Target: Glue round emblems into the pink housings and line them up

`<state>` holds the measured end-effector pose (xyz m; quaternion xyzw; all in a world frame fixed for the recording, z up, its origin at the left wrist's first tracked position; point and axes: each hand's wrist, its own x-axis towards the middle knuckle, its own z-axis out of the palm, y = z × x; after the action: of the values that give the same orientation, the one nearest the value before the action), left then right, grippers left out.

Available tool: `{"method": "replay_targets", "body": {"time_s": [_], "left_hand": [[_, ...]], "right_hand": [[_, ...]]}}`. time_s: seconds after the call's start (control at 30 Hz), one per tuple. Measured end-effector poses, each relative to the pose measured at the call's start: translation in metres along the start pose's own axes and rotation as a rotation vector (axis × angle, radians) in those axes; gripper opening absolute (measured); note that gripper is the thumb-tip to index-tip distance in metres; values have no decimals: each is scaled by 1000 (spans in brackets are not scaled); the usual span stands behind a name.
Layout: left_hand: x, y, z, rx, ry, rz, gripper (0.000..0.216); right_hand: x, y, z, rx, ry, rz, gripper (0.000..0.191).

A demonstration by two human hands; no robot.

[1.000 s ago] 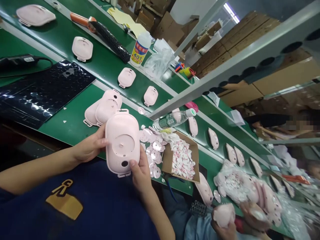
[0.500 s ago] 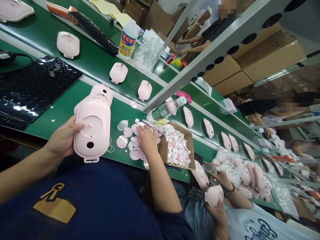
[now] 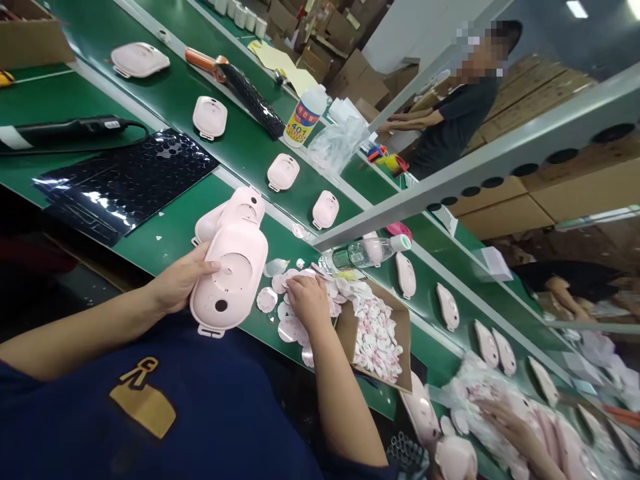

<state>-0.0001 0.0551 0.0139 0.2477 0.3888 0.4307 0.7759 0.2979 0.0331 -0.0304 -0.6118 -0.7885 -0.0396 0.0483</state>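
Observation:
My left hand (image 3: 181, 280) holds a pale pink plastic casing (image 3: 239, 263) by its left side, thumb on its front. The casing has a round recess, a dark round hole and a slotted tab at its lower end. My right hand (image 3: 311, 301) lies over a pile of round pale pink printed discs (image 3: 291, 328), fingers bent down and slightly apart. Its fingertips are partly hidden among the discs. More pink casings (image 3: 249, 205) rest on the bench just behind the held one.
A cardboard box (image 3: 346, 333) of small white-and-pink pieces stands right of my right hand. A clear bottle (image 3: 357, 255) lies behind it, beside a metal post (image 3: 350, 230). Pink casings (image 3: 283, 172) line the green belt. At right, a co-worker's hand (image 3: 507, 420) touches plastic-wrapped casings.
The view has swung left, so the bench appears farther right and lower. My left hand keeps the casing, and my right hand stays on the discs. The co-worker's hand has moved onto the bagged casings.

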Motion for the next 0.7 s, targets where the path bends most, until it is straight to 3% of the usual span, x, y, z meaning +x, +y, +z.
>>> {"method": "replay_targets", "body": {"time_s": [0.1,0.2,0.27,0.3,0.4,0.5,0.7], "left_hand": [[0,-3,-2,32,-93,26,80],[0,-8,0,95,-181,48,79],[-1,-11,4,139,-248,64,76],[-1,-12,7,158,-282,72,75],[-2,-12,14,216,-343,107,76],[-2,-10,17,282,-355,137,79],[0,-15,9,544,-363,268,88]], "right_hand": [[-4,-4,-26,-16,114,21,23],[-12,-28,-64,-17,388,18,22],[-17,-54,-85,15,626,-151,19],[-18,-68,-92,14,656,-253,19],[-20,-97,-97,15,514,-434,22],[-22,-106,-92,56,390,-375,30],[-30,-105,-89,72,421,-303,30]]}}
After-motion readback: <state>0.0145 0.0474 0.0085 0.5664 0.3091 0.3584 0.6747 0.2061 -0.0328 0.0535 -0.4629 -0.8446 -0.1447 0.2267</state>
